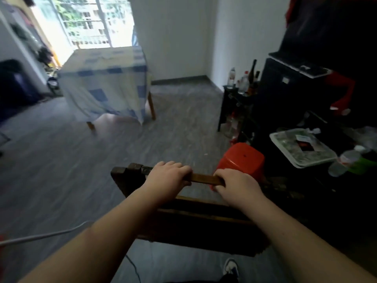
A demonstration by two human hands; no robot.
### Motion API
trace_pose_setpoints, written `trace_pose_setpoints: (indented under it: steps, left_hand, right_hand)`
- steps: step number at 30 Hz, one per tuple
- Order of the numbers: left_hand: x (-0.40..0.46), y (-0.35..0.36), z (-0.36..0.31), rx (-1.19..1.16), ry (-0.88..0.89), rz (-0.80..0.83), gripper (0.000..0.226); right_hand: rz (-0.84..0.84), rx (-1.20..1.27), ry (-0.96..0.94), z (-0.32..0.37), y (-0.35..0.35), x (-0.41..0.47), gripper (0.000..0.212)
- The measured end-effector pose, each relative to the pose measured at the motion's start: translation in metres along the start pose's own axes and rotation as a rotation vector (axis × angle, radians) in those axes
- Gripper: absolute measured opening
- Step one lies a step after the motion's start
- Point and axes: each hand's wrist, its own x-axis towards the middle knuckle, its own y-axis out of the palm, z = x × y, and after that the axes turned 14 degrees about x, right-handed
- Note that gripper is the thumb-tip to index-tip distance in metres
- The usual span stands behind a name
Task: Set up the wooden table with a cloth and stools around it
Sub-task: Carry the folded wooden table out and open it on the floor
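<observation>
A dark wooden bench [195, 217] is gripped along its upper edge by both hands: the left hand [167, 176] with fingers [179, 167] curled over the plank, the right hand [236, 184] just beside it on the same plank. A red plastic stool [242, 158] is seen just beyond the right hand. Across the grey floor [61, 160], a wooden table is draped with a blue-and-cream checked cloth [106, 82], two table legs [152, 107] being visible below it. Bottles [243, 81] are set on a dark stand at the right, and a white tray [302, 148] is seen nearer.
</observation>
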Motion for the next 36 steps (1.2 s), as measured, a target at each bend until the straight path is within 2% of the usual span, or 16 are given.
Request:
trace_pose_setpoints:
  steps: [5, 11, 16, 24, 30, 36]
  left_hand:
    - [-0.051, 0.001, 0.065, 0.051, -0.172, -0.001, 0.024]
    - [-0.072, 0.012, 0.132, 0.051, -0.362, 0.059, 0.024]
    - [-0.050, 0.027, 0.184, 0.028, -0.482, 0.115, 0.024]
    - [-0.005, 0.048, 0.255, 0.033, -0.714, 0.080, 0.029]
    - [0.016, 0.061, 0.338, -0.010, -0.790, 0.075, 0.029]
    - [0.025, 0.108, 0.435, -0.046, -0.765, 0.096, 0.024]
  right_hand:
    - [0.074, -0.003, -0.144, 0.064, 0.034, 0.044, 0.022]
    - [0.173, 0.018, -0.295, 0.117, 0.067, 0.114, 0.016]
    - [0.204, 0.003, -0.400, 0.140, 0.083, 0.192, 0.019]
    - [0.256, -0.030, -0.619, 0.175, 0.093, 0.323, 0.015]
    - [0.278, -0.069, -0.710, 0.225, 0.113, 0.412, 0.017]
    - [0.314, -0.109, -0.668, 0.276, 0.166, 0.487, 0.017]
